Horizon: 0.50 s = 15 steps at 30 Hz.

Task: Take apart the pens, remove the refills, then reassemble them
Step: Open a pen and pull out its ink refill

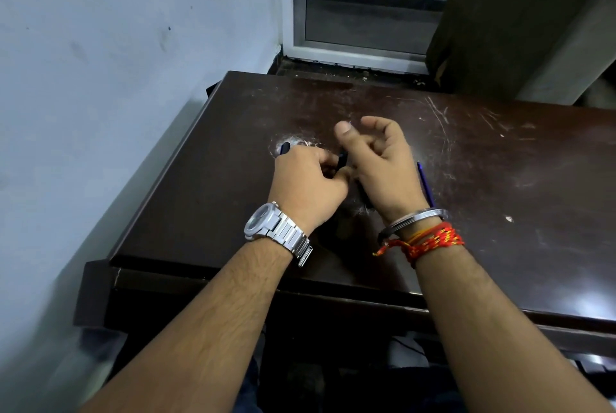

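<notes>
On the scratched dark table (500, 179), both hands meet near the middle. Left hand (306, 186), a silver watch (263, 221) on its wrist, is curled around a dark blue pen (285, 148). Right hand (380, 166) has thumb and fingers loosely spread, gripping nothing visible. Just right of it lies a thin blue refill (426, 184).
</notes>
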Available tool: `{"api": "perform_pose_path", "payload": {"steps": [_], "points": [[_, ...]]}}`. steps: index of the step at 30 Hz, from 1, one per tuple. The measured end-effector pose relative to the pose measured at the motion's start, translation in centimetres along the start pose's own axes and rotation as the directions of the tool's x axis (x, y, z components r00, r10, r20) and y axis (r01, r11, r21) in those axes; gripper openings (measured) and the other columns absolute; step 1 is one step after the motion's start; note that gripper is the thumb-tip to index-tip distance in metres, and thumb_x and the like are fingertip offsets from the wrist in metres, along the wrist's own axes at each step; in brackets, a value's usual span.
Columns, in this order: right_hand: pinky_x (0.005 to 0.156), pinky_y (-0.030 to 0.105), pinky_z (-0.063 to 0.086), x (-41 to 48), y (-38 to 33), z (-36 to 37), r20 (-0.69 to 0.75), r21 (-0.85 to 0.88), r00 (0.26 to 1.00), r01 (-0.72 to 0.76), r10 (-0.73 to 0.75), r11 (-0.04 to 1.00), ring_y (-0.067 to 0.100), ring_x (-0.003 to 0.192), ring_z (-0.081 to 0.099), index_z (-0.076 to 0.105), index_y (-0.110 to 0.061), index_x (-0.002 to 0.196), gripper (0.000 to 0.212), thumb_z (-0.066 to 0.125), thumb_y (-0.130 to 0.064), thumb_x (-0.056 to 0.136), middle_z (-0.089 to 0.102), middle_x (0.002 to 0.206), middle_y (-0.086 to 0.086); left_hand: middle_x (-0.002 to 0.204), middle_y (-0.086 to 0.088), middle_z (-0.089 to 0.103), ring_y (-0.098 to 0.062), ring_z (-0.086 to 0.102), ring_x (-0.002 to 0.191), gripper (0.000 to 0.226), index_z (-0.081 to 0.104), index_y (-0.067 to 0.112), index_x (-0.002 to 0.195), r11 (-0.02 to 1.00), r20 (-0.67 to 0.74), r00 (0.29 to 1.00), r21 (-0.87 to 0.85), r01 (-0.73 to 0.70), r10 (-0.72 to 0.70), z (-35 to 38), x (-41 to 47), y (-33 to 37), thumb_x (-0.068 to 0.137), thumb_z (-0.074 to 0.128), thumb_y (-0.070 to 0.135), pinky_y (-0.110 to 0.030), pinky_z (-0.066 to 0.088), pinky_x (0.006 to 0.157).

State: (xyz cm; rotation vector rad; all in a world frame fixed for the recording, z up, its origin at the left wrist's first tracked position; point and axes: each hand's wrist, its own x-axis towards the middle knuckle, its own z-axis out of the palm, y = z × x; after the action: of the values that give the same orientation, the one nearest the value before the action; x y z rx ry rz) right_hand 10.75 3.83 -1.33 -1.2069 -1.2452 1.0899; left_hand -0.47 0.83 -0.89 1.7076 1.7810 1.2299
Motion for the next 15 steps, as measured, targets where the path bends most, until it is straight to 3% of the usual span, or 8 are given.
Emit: {"api": "perform_pose_path", "payload": {"steps": [2,5,7,10,15], "points": [[0.070,0.034,0.053,-0.29,0.13,0.15,-0.012,-0.083,0.999,0.030,-0.031,0.996,0.014,0.072,0.061,0.054,-0.021,0.111,0.036,0.076,-0.026,0.083,0.067,0.081,0.002,0.044,0.017,0.051,0.015,0.053,0.051,0.008,0.075,0.017,0.066,1.000,-0.006,1.000,0.017,-0.023,0.023,-0.07,-0.05,0.00,0.074,0.072,0.017,0.000,0.033,0.047],[0.067,0.034,0.053,-0.10,0.06,0.15,-0.039,0.032,0.999,0.005,-0.003,0.999,0.014,0.070,0.063,0.056,-0.022,0.107,0.023,0.062,-0.008,0.089,0.071,0.077,0.000,0.057,0.016,0.065,0.010,0.058,0.054,0.006,0.078,0.020,0.075,1.000,0.013,1.000,0.007,-0.020,0.020,-0.05,-0.09,-0.05,0.075,0.073,0.018,-0.001,0.038,0.050],[0.064,0.033,0.052,0.03,-0.10,0.04,-0.045,0.074,0.999,-0.012,0.016,0.997,0.009,0.067,0.062,0.057,-0.022,0.107,0.020,0.061,-0.012,0.090,0.071,0.082,-0.001,0.061,0.013,0.068,0.009,0.058,0.056,0.006,0.079,0.020,0.078,1.000,0.008,1.000,0.016,-0.008,0.008,0.04,-0.07,-0.10,0.074,0.074,0.019,-0.001,0.039,0.051],[0.067,0.032,0.054,-0.14,0.09,-0.09,-0.029,-0.047,0.999,0.021,-0.022,0.999,0.010,0.066,0.062,0.056,-0.021,0.106,0.027,0.073,-0.024,0.085,0.066,0.077,-0.004,0.052,0.010,0.061,0.005,0.054,0.049,0.007,0.075,0.017,0.069,0.998,-0.003,1.000,0.058,-0.008,0.008,0.03,-0.05,-0.07,0.074,0.073,0.021,-0.002,0.038,0.049],[0.064,0.029,0.054,0.00,-0.06,-0.03,-0.027,0.055,1.000,0.000,0.001,0.998,0.009,0.066,0.065,0.056,-0.021,0.106,0.023,0.060,-0.006,0.089,0.073,0.075,-0.001,0.052,0.015,0.059,0.008,0.058,0.057,0.005,0.078,0.020,0.074,1.000,0.001,1.000,0.026,-0.005,0.005,-0.05,-0.05,0.06,0.075,0.073,0.019,0.000,0.037,0.049]]}}
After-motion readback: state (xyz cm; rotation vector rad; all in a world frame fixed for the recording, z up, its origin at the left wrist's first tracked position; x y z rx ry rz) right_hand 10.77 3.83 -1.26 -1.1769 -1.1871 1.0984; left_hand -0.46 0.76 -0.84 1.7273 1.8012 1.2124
